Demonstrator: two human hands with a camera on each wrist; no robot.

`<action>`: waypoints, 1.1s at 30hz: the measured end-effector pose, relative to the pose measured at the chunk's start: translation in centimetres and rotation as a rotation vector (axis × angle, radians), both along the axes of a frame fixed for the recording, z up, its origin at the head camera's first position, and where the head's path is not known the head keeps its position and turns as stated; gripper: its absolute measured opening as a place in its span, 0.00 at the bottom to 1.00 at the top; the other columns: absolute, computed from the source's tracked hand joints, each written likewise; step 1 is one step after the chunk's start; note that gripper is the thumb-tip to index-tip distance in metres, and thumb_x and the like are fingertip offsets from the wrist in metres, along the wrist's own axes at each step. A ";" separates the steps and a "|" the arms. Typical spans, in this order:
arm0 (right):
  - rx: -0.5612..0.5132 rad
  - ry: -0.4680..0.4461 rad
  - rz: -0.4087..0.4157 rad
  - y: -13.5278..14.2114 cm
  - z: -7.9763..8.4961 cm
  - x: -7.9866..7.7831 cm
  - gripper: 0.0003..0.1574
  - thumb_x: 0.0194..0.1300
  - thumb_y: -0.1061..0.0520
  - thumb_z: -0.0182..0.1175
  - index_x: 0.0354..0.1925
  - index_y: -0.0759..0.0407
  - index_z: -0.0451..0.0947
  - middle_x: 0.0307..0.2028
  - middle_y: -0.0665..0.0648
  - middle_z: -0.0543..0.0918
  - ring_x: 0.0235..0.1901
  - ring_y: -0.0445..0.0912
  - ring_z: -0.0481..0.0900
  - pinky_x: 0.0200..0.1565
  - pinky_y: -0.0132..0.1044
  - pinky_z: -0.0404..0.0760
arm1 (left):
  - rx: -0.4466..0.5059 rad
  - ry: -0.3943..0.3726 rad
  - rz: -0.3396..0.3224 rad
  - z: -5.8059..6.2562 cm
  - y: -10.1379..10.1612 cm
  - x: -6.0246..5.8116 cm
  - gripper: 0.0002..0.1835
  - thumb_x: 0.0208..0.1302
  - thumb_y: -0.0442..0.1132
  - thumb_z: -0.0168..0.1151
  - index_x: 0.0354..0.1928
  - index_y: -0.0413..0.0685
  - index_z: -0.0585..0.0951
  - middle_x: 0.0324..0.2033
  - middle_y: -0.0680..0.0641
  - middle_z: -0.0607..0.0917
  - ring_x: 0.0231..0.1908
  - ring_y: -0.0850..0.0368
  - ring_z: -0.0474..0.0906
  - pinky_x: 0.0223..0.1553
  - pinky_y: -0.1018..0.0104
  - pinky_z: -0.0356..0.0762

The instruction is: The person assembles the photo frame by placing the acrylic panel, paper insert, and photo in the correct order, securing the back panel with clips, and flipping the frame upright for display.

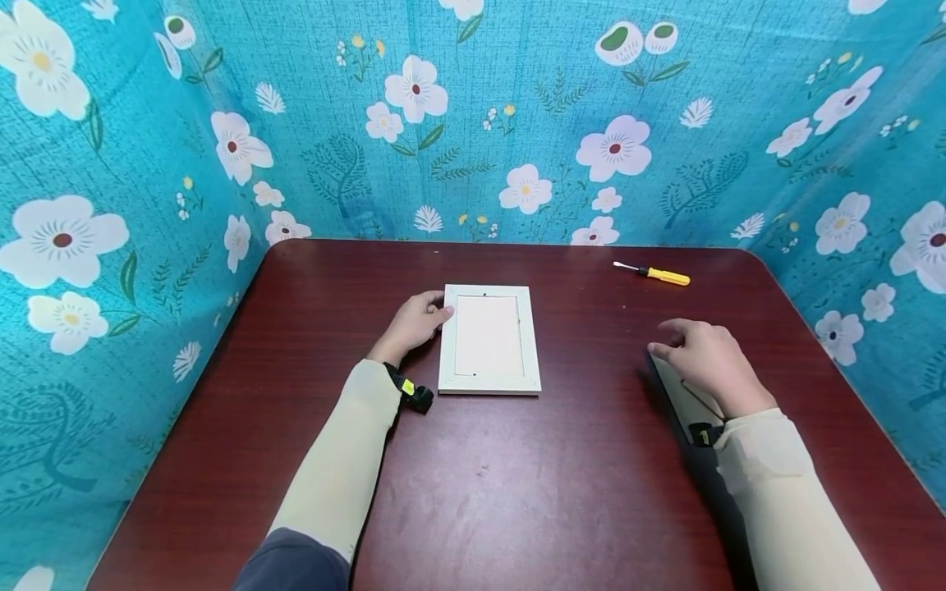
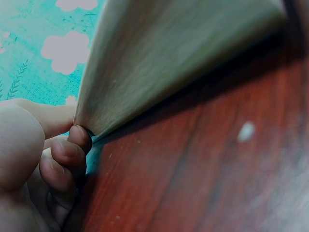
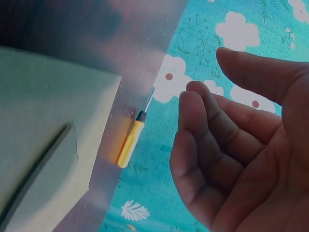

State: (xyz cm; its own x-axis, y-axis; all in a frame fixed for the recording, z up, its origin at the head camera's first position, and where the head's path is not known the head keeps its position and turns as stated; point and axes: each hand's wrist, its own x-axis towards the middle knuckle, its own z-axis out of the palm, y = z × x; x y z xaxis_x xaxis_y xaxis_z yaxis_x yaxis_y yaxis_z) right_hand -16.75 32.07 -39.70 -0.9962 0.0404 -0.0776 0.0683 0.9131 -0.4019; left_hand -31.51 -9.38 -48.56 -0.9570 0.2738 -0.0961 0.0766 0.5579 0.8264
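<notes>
Head view: the left hand point(image 1: 412, 325) has the white photo frame point(image 1: 489, 383) by its left side, mid-tabletop point(image 1: 517, 468); out right, the right hand point(image 1: 702, 355) is over a backing board point(image 1: 683, 402), a yellow-handled screwdriver point(image 1: 665, 276) beyond. Left wrist: thumb and curled fingers pinch the frame's edge. Right wrist: fingers loosely bent, thumb well apart, nothing held.

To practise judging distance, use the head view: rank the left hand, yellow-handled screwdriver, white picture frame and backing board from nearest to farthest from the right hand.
1. Backing board: right side, just under the right hand.
2. Yellow-handled screwdriver: right side, farther back.
3. White picture frame: near the middle.
4. Left hand: at the frame's left edge.
</notes>
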 end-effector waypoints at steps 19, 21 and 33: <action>0.057 -0.177 -0.030 3.2 0.1 1.1 0.48 0.51 0.43 0.73 0.59 0.73 0.71 0.50 0.75 0.75 0.45 0.67 0.72 0.33 0.59 0.76 | -0.006 -0.003 -0.007 0.1 0.0 0.0 0.30 0.72 0.51 0.55 0.71 0.46 0.66 0.22 0.48 0.74 0.22 0.53 0.70 0.26 0.60 0.68; 0.064 -0.192 -0.041 3.4 0.1 1.3 0.48 0.49 0.43 0.74 0.57 0.73 0.72 0.48 0.75 0.76 0.43 0.67 0.73 0.31 0.57 0.76 | -0.012 -0.001 -0.003 0.1 0.0 0.0 0.30 0.72 0.51 0.55 0.71 0.46 0.66 0.22 0.48 0.74 0.22 0.53 0.71 0.26 0.60 0.68; 0.078 -0.273 -0.068 5.2 0.2 2.3 0.35 0.46 0.38 0.75 0.37 0.67 0.84 0.23 0.58 0.79 0.28 0.52 0.72 0.24 0.44 0.72 | -0.015 0.019 -0.007 0.3 0.1 0.1 0.30 0.72 0.50 0.55 0.71 0.45 0.66 0.21 0.47 0.74 0.22 0.53 0.70 0.27 0.60 0.68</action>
